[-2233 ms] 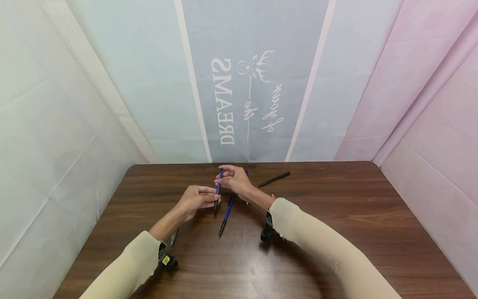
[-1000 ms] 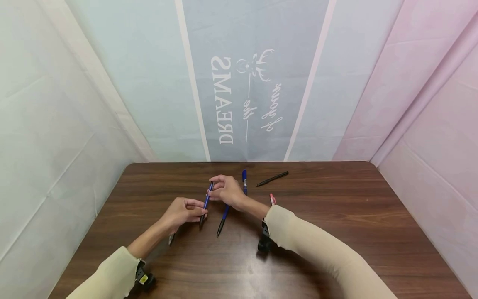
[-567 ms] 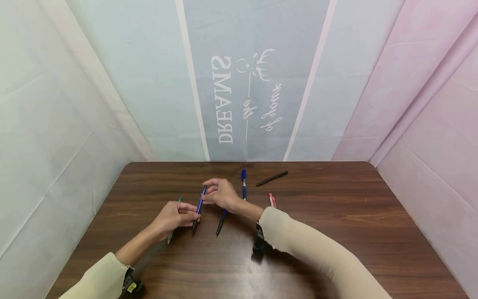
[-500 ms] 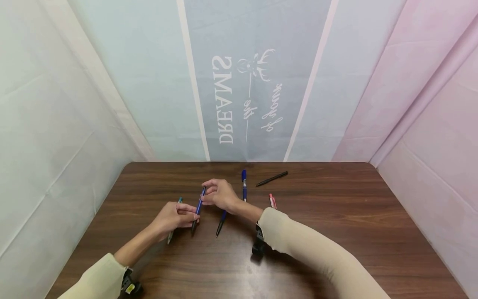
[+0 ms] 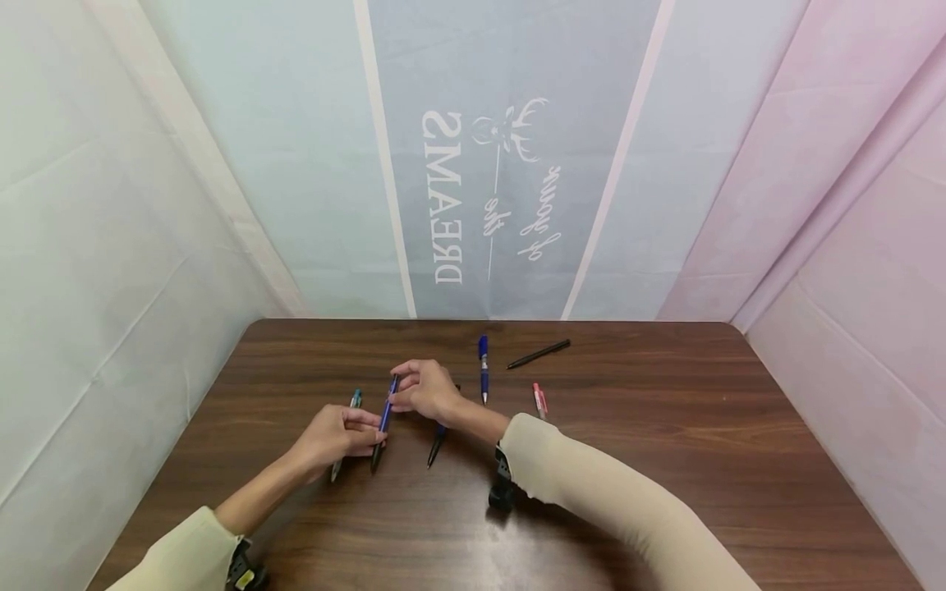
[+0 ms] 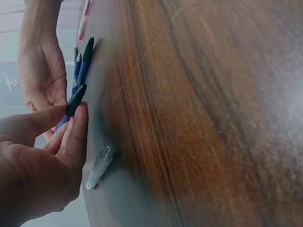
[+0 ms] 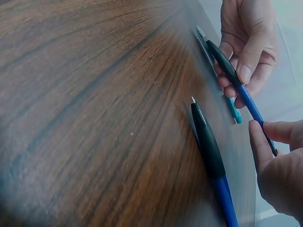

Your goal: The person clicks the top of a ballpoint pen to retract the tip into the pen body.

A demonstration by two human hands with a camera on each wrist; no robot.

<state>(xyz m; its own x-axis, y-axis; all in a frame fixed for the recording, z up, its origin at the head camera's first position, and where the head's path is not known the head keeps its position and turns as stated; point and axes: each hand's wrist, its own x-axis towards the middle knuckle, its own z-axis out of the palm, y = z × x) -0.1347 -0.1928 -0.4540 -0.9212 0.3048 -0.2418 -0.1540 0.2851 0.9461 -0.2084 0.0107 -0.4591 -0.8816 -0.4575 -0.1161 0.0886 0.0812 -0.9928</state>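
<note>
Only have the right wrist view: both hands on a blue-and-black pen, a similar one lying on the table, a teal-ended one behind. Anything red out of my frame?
Observer: Yes. The head view shows a red pen lying just beyond the right sleeve.
Operator: Anything farther out?
Observer: A black pen, lying slanted toward the far side of the table.
Operator: Copy. What's immediately left of that?
Observer: A blue pen with a pale middle section, its tip toward the near side.
</note>
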